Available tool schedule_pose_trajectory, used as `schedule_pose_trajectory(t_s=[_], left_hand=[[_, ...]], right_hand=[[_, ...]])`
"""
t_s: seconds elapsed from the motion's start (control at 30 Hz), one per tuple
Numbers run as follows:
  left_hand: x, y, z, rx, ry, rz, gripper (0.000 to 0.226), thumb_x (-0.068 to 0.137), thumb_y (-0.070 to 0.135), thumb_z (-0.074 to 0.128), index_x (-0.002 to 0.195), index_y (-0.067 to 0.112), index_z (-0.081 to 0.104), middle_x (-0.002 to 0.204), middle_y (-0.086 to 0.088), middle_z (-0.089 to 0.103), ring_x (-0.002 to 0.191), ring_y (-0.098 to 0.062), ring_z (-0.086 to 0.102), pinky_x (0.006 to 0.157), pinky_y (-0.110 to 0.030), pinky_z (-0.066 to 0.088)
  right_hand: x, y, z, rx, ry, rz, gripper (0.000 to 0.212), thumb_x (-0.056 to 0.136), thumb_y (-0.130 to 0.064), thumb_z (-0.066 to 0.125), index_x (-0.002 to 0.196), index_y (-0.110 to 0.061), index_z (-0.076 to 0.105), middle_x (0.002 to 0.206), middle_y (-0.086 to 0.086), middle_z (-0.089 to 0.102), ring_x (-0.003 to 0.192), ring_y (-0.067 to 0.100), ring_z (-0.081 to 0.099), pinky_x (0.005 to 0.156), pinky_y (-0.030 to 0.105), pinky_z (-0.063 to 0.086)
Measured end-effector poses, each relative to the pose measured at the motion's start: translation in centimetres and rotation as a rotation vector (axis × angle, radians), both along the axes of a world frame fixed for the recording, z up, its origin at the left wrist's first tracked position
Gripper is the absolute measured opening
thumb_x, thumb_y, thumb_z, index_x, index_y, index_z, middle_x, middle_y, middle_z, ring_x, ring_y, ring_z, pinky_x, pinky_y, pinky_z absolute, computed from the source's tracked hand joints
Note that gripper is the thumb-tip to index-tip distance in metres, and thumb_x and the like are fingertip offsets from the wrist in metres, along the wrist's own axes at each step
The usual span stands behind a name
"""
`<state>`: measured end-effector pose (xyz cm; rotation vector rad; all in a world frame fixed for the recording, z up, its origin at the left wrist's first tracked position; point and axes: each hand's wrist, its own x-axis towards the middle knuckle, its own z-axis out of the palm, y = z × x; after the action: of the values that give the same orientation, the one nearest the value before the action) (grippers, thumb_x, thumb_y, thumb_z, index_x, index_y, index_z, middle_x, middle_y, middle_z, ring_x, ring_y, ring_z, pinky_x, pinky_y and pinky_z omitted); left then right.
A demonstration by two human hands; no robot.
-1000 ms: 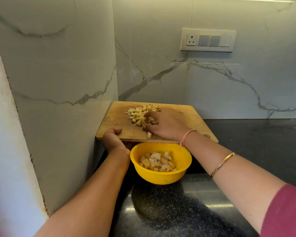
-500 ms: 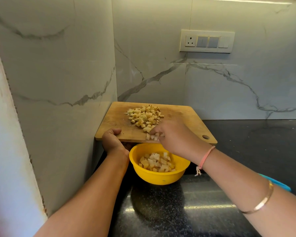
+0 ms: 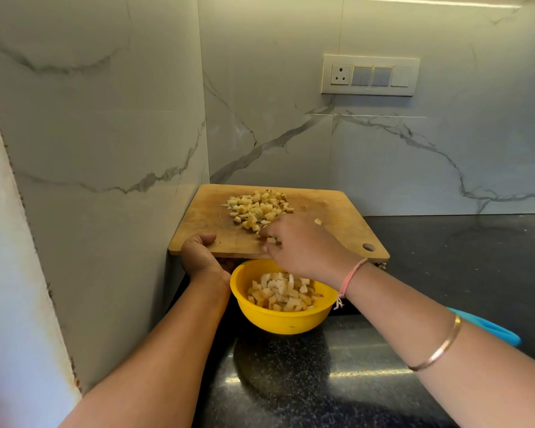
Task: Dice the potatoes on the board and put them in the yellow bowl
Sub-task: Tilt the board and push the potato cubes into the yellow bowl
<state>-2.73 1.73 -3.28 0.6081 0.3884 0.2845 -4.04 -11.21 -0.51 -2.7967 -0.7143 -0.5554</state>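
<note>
Marble walls [image 3: 260, 134], black counter [image 3: 445, 257], switch panel [image 3: 370, 75], board [image 3: 204, 217]

A single wide-angle view, worn on the person's head, looks forward and down into a corner where two marble walls [image 3: 105, 125] meet. It sits near: both forearms [image 3: 167, 350] come in from 5 and 7 o'clock and fill the bottom edge. The cutting board [image 3: 331, 211] lies at centre, the dark desk [image 3: 460, 257] runs toward 3 o'clock, and the switch plate [image 3: 370, 75] sits at 1 o'clock.
</note>
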Motion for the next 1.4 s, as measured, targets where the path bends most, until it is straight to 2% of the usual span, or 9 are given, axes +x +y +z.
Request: schedule_pose_trajectory(t_s=[0.23, 0.37, 0.53, 0.67, 0.83, 0.97, 1.17, 1.27, 1.4], left_hand=[[0.0, -0.2, 0.1, 0.009, 0.012, 0.027, 0.008, 0.082, 0.008, 0.05, 0.08, 0.016, 0.05, 0.081, -0.003, 0.053, 0.072, -0.022, 0.053, 0.057, -0.029, 0.043], [0.2, 0.0, -0.1, -0.004, 0.002, 0.017, 0.008, 0.08, 0.009, 0.051, 0.084, 0.016, 0.052, 0.085, -0.005, 0.056, 0.077, -0.025, 0.056, 0.067, -0.032, 0.05], [0.3, 0.1, -0.3, -0.015, -0.015, 0.013, 0.009, 0.079, 0.009, 0.051, 0.084, 0.016, 0.053, 0.088, -0.006, 0.058, 0.08, -0.027, 0.058, 0.081, -0.036, 0.051], [0.4, 0.0, -0.3, -0.008, -0.018, 0.008, 0.01, 0.079, 0.01, 0.051, 0.085, 0.016, 0.054, 0.087, -0.006, 0.059, 0.079, -0.027, 0.058, 0.077, -0.037, 0.052], [0.8, 0.3, -0.5, -0.003, -0.024, 0.025, 0.022, 0.076, 0.008, 0.052, 0.096, 0.015, 0.059, 0.096, -0.008, 0.064, 0.084, -0.029, 0.062, 0.078, -0.036, 0.054], [0.4, 0.1, -0.4, 0.004, -0.01, 0.027, 0.011, 0.08, 0.008, 0.051, 0.086, 0.016, 0.055, 0.085, -0.006, 0.06, 0.075, -0.026, 0.058, 0.061, -0.031, 0.048], [1.1, 0.3, -0.7, 0.022, -0.008, 0.05, 0.017, 0.071, 0.009, 0.054, 0.087, 0.014, 0.057, 0.097, -0.009, 0.062, 0.087, -0.031, 0.061, 0.084, -0.04, 0.054], [1.2, 0.4, -0.8, 0.013, -0.001, 0.048, 0.017, 0.071, 0.009, 0.053, 0.087, 0.014, 0.056, 0.094, -0.009, 0.061, 0.087, -0.031, 0.061, 0.084, -0.04, 0.053], [0.9, 0.3, -0.6, -0.014, -0.005, 0.031, 0.012, 0.076, 0.009, 0.052, 0.086, 0.014, 0.055, 0.087, -0.008, 0.06, 0.078, -0.028, 0.059, 0.069, -0.034, 0.052]], right_hand=[[-2.1, -0.5, -1.3, -0.008, -0.027, 0.103, 0.026, 0.097, -0.02, 0.049, 0.116, -0.022, 0.066, 0.115, -0.002, 0.057, 0.1, 0.019, 0.056, 0.078, 0.032, 0.051], [-2.2, -1.1, -0.4, 0.024, -0.099, 0.095, 0.028, 0.094, -0.008, 0.049, 0.106, -0.023, 0.069, 0.113, -0.002, 0.054, 0.094, 0.017, 0.054, 0.068, 0.024, 0.047], [2.7, -3.3, 0.7, 0.188, 0.071, -0.08, 0.037, 0.097, -0.02, 0.045, 0.134, -0.02, 0.05, 0.14, 0.009, 0.039, 0.128, 0.028, 0.04, 0.102, 0.035, 0.036], [4.5, -2.9, -0.2, 0.26, 0.247, -0.032, 0.046, 0.099, -0.035, 0.045, 0.142, -0.019, 0.04, 0.147, 0.01, 0.035, 0.134, 0.026, 0.032, 0.108, 0.037, 0.03], [3.7, 0.0, -1.1, 0.233, 0.174, 0.053, 0.043, 0.095, -0.045, 0.048, 0.134, -0.027, 0.05, 0.127, 0.012, 0.044, 0.116, 0.03, 0.045, 0.091, 0.032, 0.038], [2.4, 0.9, -1.6, 0.166, 0.068, 0.002, 0.036, 0.095, -0.04, 0.05, 0.128, -0.025, 0.054, 0.121, 0.009, 0.046, 0.111, 0.029, 0.047, 0.082, 0.033, 0.041], [-0.6, 0.2, -2.0, 0.13, 0.019, 0.033, 0.024, 0.097, -0.027, 0.05, 0.118, -0.021, 0.061, 0.109, 0.001, 0.05, 0.1, 0.021, 0.051, 0.073, 0.028, 0.042], [-2.1, -0.4, -1.8, 0.099, 0.066, 0.056, 0.023, 0.097, -0.022, 0.049, 0.115, -0.025, 0.063, 0.113, -0.002, 0.051, 0.099, 0.018, 0.052, 0.072, 0.027, 0.043], [-1.7, -1.2, -0.1, 0.167, 0.057, 0.034, 0.031, 0.097, -0.009, 0.044, 0.113, -0.025, 0.066, 0.126, 0.0, 0.055, 0.063, 0.005, 0.048, 0.051, 0.018, 0.035]])
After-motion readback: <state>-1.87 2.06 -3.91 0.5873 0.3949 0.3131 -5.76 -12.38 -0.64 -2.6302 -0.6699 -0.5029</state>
